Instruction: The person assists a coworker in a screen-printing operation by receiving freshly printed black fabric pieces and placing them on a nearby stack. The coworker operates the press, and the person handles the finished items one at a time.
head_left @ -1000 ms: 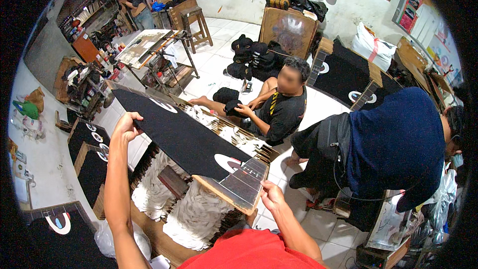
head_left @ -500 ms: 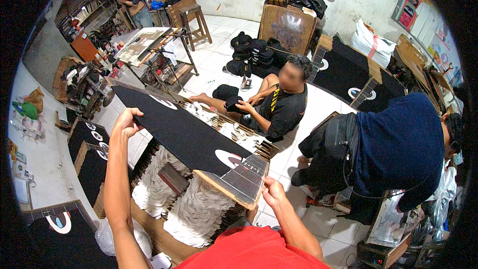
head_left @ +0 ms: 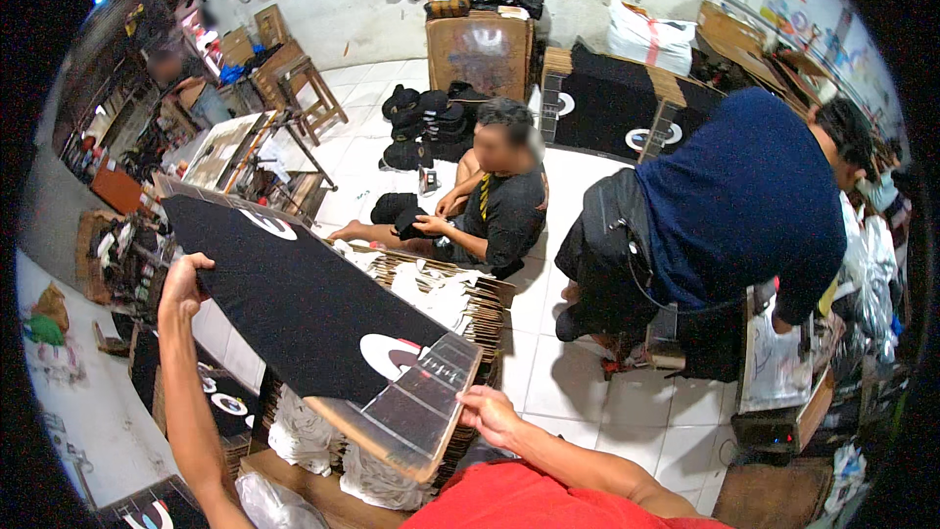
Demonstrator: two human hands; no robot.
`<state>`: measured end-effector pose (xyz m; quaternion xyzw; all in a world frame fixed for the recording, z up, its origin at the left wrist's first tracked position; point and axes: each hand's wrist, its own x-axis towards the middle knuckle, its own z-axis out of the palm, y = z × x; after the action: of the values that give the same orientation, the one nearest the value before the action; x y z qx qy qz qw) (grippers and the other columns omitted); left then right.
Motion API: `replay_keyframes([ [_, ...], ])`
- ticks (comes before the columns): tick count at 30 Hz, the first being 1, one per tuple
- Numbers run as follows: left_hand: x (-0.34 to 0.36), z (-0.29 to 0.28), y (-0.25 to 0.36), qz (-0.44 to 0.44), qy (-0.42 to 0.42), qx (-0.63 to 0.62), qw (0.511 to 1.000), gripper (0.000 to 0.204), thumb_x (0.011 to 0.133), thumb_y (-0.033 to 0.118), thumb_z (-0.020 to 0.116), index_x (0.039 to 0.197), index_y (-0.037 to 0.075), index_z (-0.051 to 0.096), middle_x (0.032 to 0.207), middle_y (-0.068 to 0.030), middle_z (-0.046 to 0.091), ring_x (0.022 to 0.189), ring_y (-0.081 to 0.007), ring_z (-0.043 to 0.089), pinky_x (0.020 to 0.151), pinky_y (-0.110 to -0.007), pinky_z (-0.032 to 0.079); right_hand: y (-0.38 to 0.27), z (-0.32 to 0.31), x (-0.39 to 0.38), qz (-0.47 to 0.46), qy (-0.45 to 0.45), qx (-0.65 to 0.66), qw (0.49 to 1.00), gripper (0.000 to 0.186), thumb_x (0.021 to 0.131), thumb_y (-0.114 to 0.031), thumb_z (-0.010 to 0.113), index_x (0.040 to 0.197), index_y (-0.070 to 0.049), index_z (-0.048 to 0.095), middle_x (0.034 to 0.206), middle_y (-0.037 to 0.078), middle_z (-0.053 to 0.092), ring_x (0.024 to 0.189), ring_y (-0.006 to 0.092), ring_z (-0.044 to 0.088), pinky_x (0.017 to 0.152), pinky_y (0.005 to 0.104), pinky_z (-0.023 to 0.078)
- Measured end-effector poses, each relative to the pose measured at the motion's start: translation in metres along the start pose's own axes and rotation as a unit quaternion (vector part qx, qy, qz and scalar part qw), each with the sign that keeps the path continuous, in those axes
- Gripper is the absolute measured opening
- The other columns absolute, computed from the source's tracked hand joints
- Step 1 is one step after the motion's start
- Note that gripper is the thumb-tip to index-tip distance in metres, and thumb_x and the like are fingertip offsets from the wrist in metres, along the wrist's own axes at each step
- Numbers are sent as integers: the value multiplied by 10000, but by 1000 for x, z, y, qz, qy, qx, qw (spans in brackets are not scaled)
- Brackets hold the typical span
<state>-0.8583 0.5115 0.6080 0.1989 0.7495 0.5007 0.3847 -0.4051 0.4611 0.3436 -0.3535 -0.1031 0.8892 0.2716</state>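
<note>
A long board covered in black fabric (head_left: 286, 299) is held out in front of me, slightly askew, with round white printed motifs and a wooden end marked by lines. My left hand (head_left: 184, 284) grips its left long edge near the far end. My right hand (head_left: 482, 413) pinches the near end at its right corner. Beneath and beyond it are stacked thin boards (head_left: 487, 318) with crumpled white cloth (head_left: 305, 426) on and between them. A clear plastic bag (head_left: 279, 509) lies below, near my left forearm.
A seated person (head_left: 499, 216) holds black caps beside more caps (head_left: 436, 120). A person in navy (head_left: 734, 206) bends at my right; another stands back left. Black cloth boards (head_left: 617, 103) lean behind. A work table (head_left: 223, 152) and stool (head_left: 315, 93) stand left.
The view has turned rightward, so the room and board appear further left. The board stays in both my hands. The person in navy now reaches down further into the right-hand clutter.
</note>
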Motion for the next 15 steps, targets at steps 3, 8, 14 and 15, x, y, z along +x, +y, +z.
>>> replay_keyframes([
  [3,-34,12,30,74,47,78,993,44,638,69,542,671,42,529,641,-41,538,522,-173,521,522,-326,451,17,-9,-26,54,29,-80,995,375,808,-18,555,1157,27,426,951,127,591,820,213,609,704,297,529],
  [8,-133,46,66,216,12,186,958,88,603,0,547,671,44,511,610,-12,496,491,-148,463,521,-295,421,27,-72,-83,-44,51,-138,988,535,777,53,524,1263,46,299,883,151,585,737,202,617,613,250,517],
  [14,-262,82,63,219,-77,421,877,402,566,42,561,955,64,462,785,-25,491,677,-150,467,623,-305,410,58,-178,-181,-179,103,-145,968,470,789,-4,555,1219,57,374,846,107,594,716,144,586,586,238,471],
  [15,-276,84,53,234,-57,434,868,416,566,40,556,971,55,463,813,-29,499,707,-150,473,648,-298,407,66,-194,-200,-206,112,-161,959,461,787,-12,560,1210,57,387,850,107,596,722,144,586,601,242,474],
])
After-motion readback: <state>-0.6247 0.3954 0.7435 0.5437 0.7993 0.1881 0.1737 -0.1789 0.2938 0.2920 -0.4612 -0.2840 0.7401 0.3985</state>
